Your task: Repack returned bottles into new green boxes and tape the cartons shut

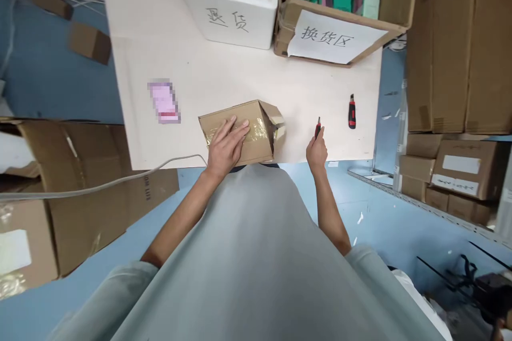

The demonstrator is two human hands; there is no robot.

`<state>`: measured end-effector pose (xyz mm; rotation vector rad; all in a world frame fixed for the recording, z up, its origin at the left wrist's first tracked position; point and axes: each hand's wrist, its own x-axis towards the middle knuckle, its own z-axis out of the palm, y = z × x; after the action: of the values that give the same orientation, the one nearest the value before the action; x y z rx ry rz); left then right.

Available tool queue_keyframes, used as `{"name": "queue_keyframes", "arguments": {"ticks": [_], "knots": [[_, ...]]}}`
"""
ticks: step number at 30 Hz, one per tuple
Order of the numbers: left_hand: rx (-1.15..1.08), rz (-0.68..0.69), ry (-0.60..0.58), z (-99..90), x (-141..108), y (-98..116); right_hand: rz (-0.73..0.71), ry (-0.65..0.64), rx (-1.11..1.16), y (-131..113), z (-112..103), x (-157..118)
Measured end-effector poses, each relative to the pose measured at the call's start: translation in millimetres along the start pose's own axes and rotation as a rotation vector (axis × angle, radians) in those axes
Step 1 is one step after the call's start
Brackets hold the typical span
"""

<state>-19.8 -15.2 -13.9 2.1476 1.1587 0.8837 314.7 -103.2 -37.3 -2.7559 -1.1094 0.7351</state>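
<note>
A small brown cardboard box [256, 138] lies tilted at the table's front edge. Clear tape glints on its top, and its right end shows bent, partly lifted flaps. My left hand [227, 148] rests flat on the box's left part, fingers stretched out. To the right of the box, my right hand [317, 150] is closed around a red and black utility knife [318, 129], its tip pointing away from me; the knife is apart from the box. A second red and black utility knife [351, 112] lies farther right on the table.
At the back of the white table [192, 72] stand a white bin [240, 18] with booklets and a carton [336, 37] with green boxes. A blurred pink item [164, 101] lies left. A grey cable [100, 189] crosses left. Stacked cartons [460, 168] stand right, more cartons [88, 170] left.
</note>
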Motion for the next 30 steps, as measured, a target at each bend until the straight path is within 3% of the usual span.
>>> {"name": "queue_keyframes", "arguments": {"ticks": [4,7,10,12,16,18,23,30], "knots": [[0.061,-0.125,0.098,-24.0,-18,-10,0.079,-0.100,-0.022,9,51,25],[0.123,-0.231,0.193,-36.5,-27,-9,0.092,-0.093,-0.063,9,64,27],[0.175,-0.329,0.255,-45.2,-36,-6,-0.020,-0.030,-0.022,-2,65,24],[0.190,-0.396,0.296,-50.2,-42,-4,-0.120,-0.090,0.163,-15,63,18],[0.145,-0.529,0.392,-58.7,-51,0,-0.208,-0.378,0.687,-51,61,-10],[0.083,-0.585,0.424,-60.3,-52,-1,-0.221,-0.412,0.792,-65,58,-27],[-0.227,-0.633,0.400,-41.8,-39,-22,-0.218,-0.261,0.804,-66,35,-48],[-0.480,-0.829,0.182,15.7,4,-53,-0.155,-0.151,0.792,-33,-9,-30]]}}
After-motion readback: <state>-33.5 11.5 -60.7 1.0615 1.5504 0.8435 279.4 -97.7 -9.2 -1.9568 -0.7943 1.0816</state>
